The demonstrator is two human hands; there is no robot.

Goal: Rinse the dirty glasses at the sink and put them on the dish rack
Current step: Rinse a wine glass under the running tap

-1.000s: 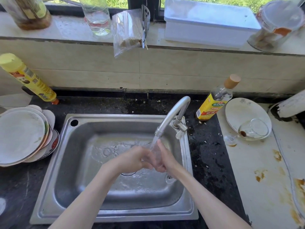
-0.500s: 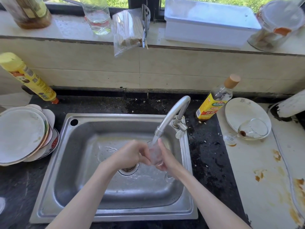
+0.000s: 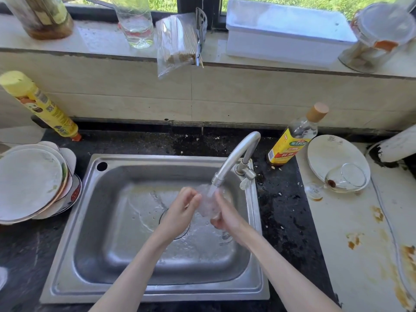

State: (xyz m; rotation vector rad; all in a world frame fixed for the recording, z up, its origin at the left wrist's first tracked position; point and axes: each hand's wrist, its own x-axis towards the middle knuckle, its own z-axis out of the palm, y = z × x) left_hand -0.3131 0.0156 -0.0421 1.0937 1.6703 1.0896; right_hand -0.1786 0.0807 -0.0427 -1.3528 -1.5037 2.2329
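Running from the curved faucet (image 3: 236, 154), water falls on a clear glass (image 3: 208, 204) that the person holds over the steel sink (image 3: 144, 293). The glass is between the two hands, just under the spout and above the drain. The right hand (image 3: 227, 218) grips the glass from the right side, its fingers curled round it. The left hand (image 3: 180, 212) touches the glass from the left side with bent fingers and holds it there; exactly how the fingertips lie I cannot tell, because the water and the clear glass blur them. Water spreads over the bottom of the sink.

On the counter (image 3: 351, 255) at the right, which has brown stains, a white plate (image 3: 326, 154) lies, and a second glass (image 3: 346, 177) lies tipped on its side on the near edge of this plate, with a dark red rest inside. Beside the plate stands a bottle with a yellow label (image 3: 292, 140), close to the faucet base. At the left of the sink a stack of plates (image 3: 29, 183) rests on the dark counter, and behind it a yellow bottle (image 3: 38, 104) leans against the wall. On the window ledge (image 3: 94, 39) above stand a clear cup with some water (image 3: 136, 23), a plastic bag of skewers (image 3: 175, 41) and a white box (image 3: 286, 32).
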